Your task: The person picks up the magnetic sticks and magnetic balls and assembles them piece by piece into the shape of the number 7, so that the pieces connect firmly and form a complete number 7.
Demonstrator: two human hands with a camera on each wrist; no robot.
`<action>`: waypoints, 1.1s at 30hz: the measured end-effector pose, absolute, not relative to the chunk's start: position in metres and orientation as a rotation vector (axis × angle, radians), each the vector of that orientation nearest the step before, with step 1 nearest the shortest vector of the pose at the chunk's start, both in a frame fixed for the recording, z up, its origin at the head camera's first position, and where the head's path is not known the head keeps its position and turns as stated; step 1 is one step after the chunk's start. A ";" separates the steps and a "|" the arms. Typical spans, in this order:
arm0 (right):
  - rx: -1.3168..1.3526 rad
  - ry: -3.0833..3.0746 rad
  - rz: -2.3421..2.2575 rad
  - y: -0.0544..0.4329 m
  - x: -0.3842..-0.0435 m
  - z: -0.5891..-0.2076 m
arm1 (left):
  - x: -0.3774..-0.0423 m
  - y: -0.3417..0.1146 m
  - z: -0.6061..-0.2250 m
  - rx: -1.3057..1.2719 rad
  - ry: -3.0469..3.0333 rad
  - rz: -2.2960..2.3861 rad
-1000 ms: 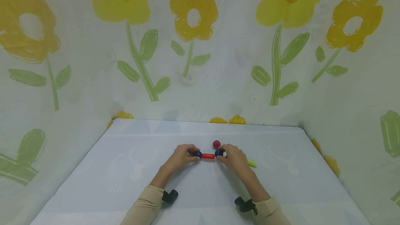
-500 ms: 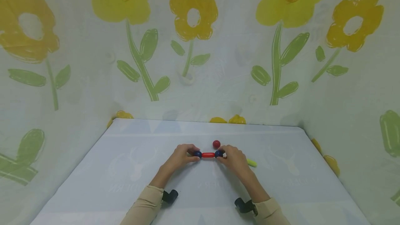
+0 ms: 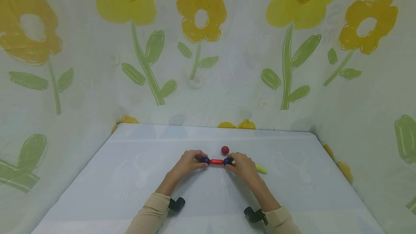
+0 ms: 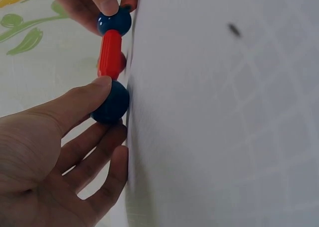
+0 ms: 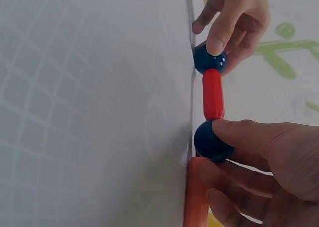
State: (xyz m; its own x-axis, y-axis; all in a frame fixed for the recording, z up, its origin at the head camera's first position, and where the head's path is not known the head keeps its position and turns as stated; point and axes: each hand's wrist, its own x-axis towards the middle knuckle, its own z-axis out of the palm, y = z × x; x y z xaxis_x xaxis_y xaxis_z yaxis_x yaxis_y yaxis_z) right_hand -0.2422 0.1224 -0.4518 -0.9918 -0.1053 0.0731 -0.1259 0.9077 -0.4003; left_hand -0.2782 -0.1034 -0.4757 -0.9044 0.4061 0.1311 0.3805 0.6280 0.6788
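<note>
The white table is spreading beneath everything, the left hand and right hand meeting over its middle. Each is pinching a ball between thumb and fingers: left blue ball, right blue ball. The loose red ball is sitting just beyond. The red bar is bridging the blue pair, probably gripped endwise for alignment, and the right ball's now sitting lower than a second ago!

blue balls: 2 | red ball: 1 | rods: 3 (one each red, yellow-green, orange)
</note>
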 end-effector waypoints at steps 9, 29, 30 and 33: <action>0.196 -3.036 0.666 0.122 -0.242 -0.455 | -0.276 -0.104 -0.476 0.669 2.810 1.150; 0.221 -3.001 0.678 0.134 -0.243 -0.460 | -0.276 -0.102 -0.473 0.658 2.799 1.169; 0.217 -2.998 0.677 0.135 -0.243 -0.460 | -0.276 -0.102 -0.473 0.659 2.798 1.170; 0.194 -2.992 0.661 0.139 -0.242 -0.461 | -0.275 -0.102 -0.473 0.650 2.799 1.171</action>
